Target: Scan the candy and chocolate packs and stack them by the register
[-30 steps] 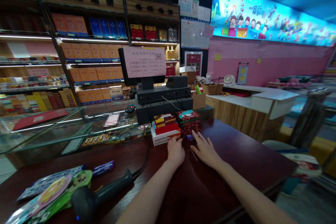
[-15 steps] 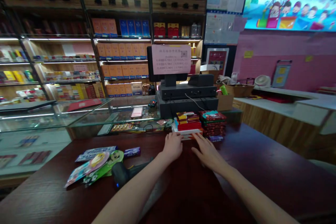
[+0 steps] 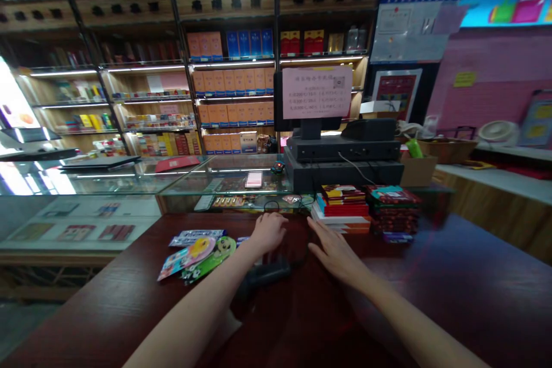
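My left hand (image 3: 268, 232) hovers over the dark wooden counter, fingers loosely bent and apart, holding nothing. Below it lies a black handheld barcode scanner (image 3: 269, 273), partly hidden by my left forearm. My right hand (image 3: 334, 247) is open, fingers stretched toward the left front corner of a stack of flat packets (image 3: 345, 207) in red, white and orange; whether the fingertips touch it I cannot tell. Beside that stands a second stack of dark red packets (image 3: 393, 210), with a purple packet (image 3: 397, 237) at its foot. Left of my left forearm lie colourful snack packs (image 3: 209, 259) and blue-white wrapped bars (image 3: 197, 237).
Behind the stacks stands a black point-of-sale terminal (image 3: 345, 152) with a paper sign (image 3: 317, 93) on it. A glass display case (image 3: 224, 175) runs along the back left. Lit shelves (image 3: 235, 103) of boxes line the wall. A cardboard box (image 3: 418, 169) sits right of the terminal.
The view has turned left, so the scene sits further right. My left hand has come away from the packet stack to the left. My right hand has moved to the stack's left corner.
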Tool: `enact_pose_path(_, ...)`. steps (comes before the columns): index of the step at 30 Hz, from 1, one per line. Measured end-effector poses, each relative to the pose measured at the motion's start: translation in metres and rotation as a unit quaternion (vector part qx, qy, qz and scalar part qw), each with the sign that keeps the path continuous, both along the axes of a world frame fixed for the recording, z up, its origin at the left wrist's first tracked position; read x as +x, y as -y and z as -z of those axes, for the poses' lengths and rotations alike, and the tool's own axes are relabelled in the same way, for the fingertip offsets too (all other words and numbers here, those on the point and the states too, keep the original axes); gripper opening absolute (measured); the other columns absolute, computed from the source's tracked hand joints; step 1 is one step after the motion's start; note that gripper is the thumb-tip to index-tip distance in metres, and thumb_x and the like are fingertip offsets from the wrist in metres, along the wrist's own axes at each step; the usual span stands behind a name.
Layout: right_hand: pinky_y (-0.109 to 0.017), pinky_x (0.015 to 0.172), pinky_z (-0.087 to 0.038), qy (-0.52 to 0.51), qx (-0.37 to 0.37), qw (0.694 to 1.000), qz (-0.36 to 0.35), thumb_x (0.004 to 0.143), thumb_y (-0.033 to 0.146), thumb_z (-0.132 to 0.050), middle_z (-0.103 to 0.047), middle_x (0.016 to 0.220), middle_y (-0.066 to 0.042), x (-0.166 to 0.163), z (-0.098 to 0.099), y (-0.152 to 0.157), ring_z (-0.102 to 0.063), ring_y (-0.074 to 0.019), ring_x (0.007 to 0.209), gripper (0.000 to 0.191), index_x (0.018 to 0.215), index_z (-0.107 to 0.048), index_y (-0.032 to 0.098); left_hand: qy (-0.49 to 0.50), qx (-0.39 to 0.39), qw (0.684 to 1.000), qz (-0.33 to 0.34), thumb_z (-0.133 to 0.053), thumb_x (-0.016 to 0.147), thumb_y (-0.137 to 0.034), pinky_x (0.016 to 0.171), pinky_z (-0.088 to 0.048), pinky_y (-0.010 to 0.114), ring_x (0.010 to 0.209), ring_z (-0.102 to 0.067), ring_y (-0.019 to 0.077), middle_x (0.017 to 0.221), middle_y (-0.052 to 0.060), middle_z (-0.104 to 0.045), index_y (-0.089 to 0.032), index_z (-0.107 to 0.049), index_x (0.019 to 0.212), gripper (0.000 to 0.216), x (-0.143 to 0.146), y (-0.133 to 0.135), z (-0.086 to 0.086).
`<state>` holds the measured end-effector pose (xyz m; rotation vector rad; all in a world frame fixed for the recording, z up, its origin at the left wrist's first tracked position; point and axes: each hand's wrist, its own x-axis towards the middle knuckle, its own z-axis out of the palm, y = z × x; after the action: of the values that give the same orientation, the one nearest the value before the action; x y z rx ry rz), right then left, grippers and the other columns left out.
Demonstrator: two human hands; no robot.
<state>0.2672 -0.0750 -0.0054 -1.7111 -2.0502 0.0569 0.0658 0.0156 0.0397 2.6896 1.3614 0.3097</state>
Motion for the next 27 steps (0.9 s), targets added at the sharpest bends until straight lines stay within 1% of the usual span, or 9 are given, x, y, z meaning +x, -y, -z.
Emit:
enact_pose_path(3, -0.046, 0.119, -0.029, -0.008, -0.01, 1.0, -0.015, 0.093, 0.034, -0.041, -0.04, 0.157, -0.011, -0.018, -0.002, -0.008, -0.029, -0.0228, 0.148, 0.065, 0.155, -0.028, 0.018, -0.011, -0.003, 1.0, -0.019, -0.051, 0.087, -0.026, 0.108, -0.041, 0.042, 0.122, -0.057, 0.0256, 0.132, 0.003, -0.065, -0.028, -0.065, 0.125, 0.04, -0.023, -0.006, 0.0)
enact_pose_path(7, -0.045, 0.119, -0.027, -0.013, -0.033, 0.999, -0.041, 0.093, 0.035, -0.04, -0.04, 0.157, -0.011, -0.041, -0.005, -0.017, -0.028, -0.022, 0.148, 0.065, 0.155, -0.028, 0.016, -0.026, 0.001, 0.999, -0.044, -0.052, 0.088, -0.029, 0.107, -0.04, 0.047, 0.123, -0.056, 0.0283, 0.132, 0.003, -0.064, -0.031, -0.065, 0.125, 0.039, -0.053, -0.012, -0.001)
enact_pose_path(12, -0.045, 0.119, -0.026, -0.023, -0.048, 0.996, -0.071, 0.095, 0.035, -0.039, -0.045, 0.154, -0.01, -0.069, -0.008, -0.027, -0.028, -0.0212, 0.149, 0.062, 0.154, -0.029, 0.018, -0.045, 0.004, 0.996, -0.071, -0.052, 0.089, -0.031, 0.107, -0.038, 0.049, 0.122, -0.056, 0.0282, 0.131, 0.001, -0.065, -0.037, -0.066, 0.122, 0.036, -0.085, -0.015, -0.001)
enact_pose_path(15, -0.047, 0.119, -0.024, -0.03, -0.07, 0.994, -0.083, 0.096, 0.034, -0.038, -0.049, 0.151, -0.009, -0.084, -0.01, -0.031, -0.027, -0.0216, 0.149, 0.061, 0.154, -0.029, 0.019, -0.054, 0.006, 0.995, -0.086, -0.051, 0.089, -0.032, 0.109, -0.034, 0.052, 0.122, -0.056, 0.0285, 0.129, 0.0, -0.067, -0.038, -0.067, 0.12, 0.035, -0.101, -0.015, 0.0)
enact_pose_path(20, -0.047, 0.119, -0.023, -0.038, -0.095, 0.99, -0.095, 0.096, 0.032, -0.038, -0.054, 0.147, -0.009, -0.103, -0.011, -0.037, -0.029, -0.0228, 0.148, 0.06, 0.154, -0.031, 0.018, -0.072, 0.006, 0.993, -0.098, -0.048, 0.092, -0.032, 0.11, -0.026, 0.061, 0.119, -0.057, 0.0316, 0.121, 0.003, -0.071, -0.037, -0.068, 0.117, 0.033, -0.116, -0.013, 0.001)
enact_pose_path(24, -0.047, 0.119, -0.024, -0.034, -0.103, 0.99, -0.092, 0.097, 0.033, -0.037, -0.054, 0.147, -0.01, -0.112, -0.012, -0.04, -0.032, -0.0239, 0.147, 0.058, 0.153, -0.033, 0.018, -0.081, 0.008, 0.992, -0.092, -0.038, 0.098, -0.036, 0.11, -0.023, 0.064, 0.116, -0.06, 0.0314, 0.114, 0.006, -0.073, -0.032, -0.068, 0.116, 0.035, -0.12, -0.011, -0.001)
enact_pose_path(27, -0.046, 0.119, -0.024, -0.026, -0.112, 0.99, -0.082, 0.098, 0.033, -0.037, -0.053, 0.147, -0.01, -0.116, -0.013, -0.042, -0.032, -0.0236, 0.147, 0.057, 0.153, -0.033, 0.019, -0.088, 0.01, 0.992, -0.085, -0.033, 0.1, -0.04, 0.11, -0.022, 0.064, 0.114, -0.062, 0.0313, 0.113, 0.008, -0.073, -0.029, -0.068, 0.112, 0.038, -0.121, -0.009, -0.003)
